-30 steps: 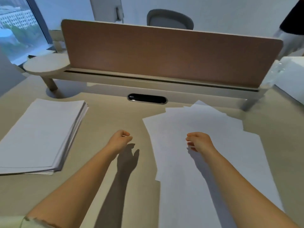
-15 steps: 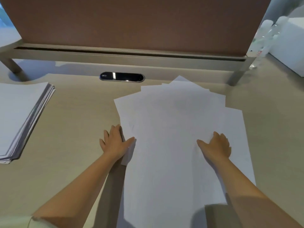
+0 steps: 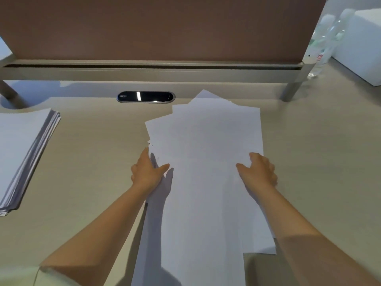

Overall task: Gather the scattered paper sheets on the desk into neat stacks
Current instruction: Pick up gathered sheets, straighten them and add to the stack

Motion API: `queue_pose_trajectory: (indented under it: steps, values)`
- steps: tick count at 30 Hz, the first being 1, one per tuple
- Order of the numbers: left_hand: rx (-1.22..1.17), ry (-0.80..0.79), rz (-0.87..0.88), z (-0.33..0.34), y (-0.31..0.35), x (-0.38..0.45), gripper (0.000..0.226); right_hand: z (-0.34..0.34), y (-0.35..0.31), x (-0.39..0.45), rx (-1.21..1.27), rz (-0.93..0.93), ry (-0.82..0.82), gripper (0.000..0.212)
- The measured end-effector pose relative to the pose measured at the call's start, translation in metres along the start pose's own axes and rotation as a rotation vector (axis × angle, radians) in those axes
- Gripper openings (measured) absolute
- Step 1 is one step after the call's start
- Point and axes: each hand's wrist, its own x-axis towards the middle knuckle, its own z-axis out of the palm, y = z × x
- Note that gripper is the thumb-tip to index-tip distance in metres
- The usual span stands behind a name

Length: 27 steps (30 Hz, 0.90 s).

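Observation:
Several loose white paper sheets (image 3: 206,145) lie fanned and overlapping on the beige desk (image 3: 92,162), in the middle of the view. My left hand (image 3: 147,172) presses against the left edge of the sheets with straight fingers, thumb lying on top of the paper. My right hand (image 3: 258,172) rests on the right side of the same pile, fingers relaxed at its right edge. A neat thick stack of white paper (image 3: 22,153) sits at the far left, apart from both hands.
A brown divider panel (image 3: 165,27) on a grey rail closes off the back of the desk. A black oval cable port (image 3: 146,97) sits just behind the sheets. Clear plastic bottles (image 3: 323,36) and a white box (image 3: 362,42) stand at the back right.
Both hands went from loose fists above the sheets to flat on the pile, then pushed its sides inward; the spread of sheets is narrower. The camera tilted down and closer.

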Motion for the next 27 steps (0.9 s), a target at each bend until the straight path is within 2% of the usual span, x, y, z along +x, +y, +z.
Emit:
queue_pose_trajectory:
  steps: [3,5,8,11,13,14,15,17,20,22,24,26,27]
  values:
    - [0.131,0.009,-0.089,-0.002,-0.007,-0.004,0.074,-0.006,0.010,-0.005,-0.117,0.072,0.002,0.056]
    - [0.145,-0.050,-0.071,-0.002,-0.005,-0.014,0.061,0.000,0.009,-0.013,-0.155,0.037,-0.056,0.053]
    - [0.115,-0.155,-0.038,0.001,-0.003,-0.026,0.059,0.008,0.001,-0.025,-0.182,-0.047,-0.108,0.059]
    - [-0.045,-0.198,-0.027,-0.004,-0.003,-0.033,0.051,0.014,-0.005,-0.033,-0.087,-0.053,-0.146,0.056]
    - [-0.156,-0.180,-0.053,-0.009,-0.007,-0.035,0.055,0.016,-0.008,-0.034,0.013,-0.047,-0.163,0.036]
    - [-0.150,-0.158,-0.072,-0.011,-0.009,-0.035,0.059,0.015,-0.011,-0.036,0.037,-0.048,-0.170,0.031]
    - [-0.105,-0.134,-0.094,-0.014,-0.013,-0.036,0.060,0.017,-0.010,-0.034,0.058,-0.039,-0.177,0.038]
    - [0.003,-0.108,-0.120,-0.018,-0.019,-0.035,0.046,0.018,-0.012,-0.033,0.131,-0.008,-0.190,0.052]
    - [0.083,-0.120,-0.115,-0.023,-0.028,-0.033,0.009,0.022,-0.014,-0.034,0.352,0.024,-0.194,0.026]
    - [0.072,-0.126,-0.110,-0.024,-0.034,-0.030,0.020,0.024,-0.015,-0.032,0.436,0.043,-0.210,0.038]
    - [0.013,-0.137,-0.128,-0.025,-0.038,-0.026,0.033,0.029,-0.017,-0.029,0.514,0.069,-0.253,0.031]
    - [-0.024,-0.138,-0.143,-0.026,-0.039,-0.024,0.043,0.035,-0.017,-0.026,0.529,0.101,-0.338,0.040]
    - [-0.039,-0.139,-0.141,-0.026,-0.040,-0.024,0.047,0.037,-0.018,-0.026,0.503,0.107,-0.358,0.033]
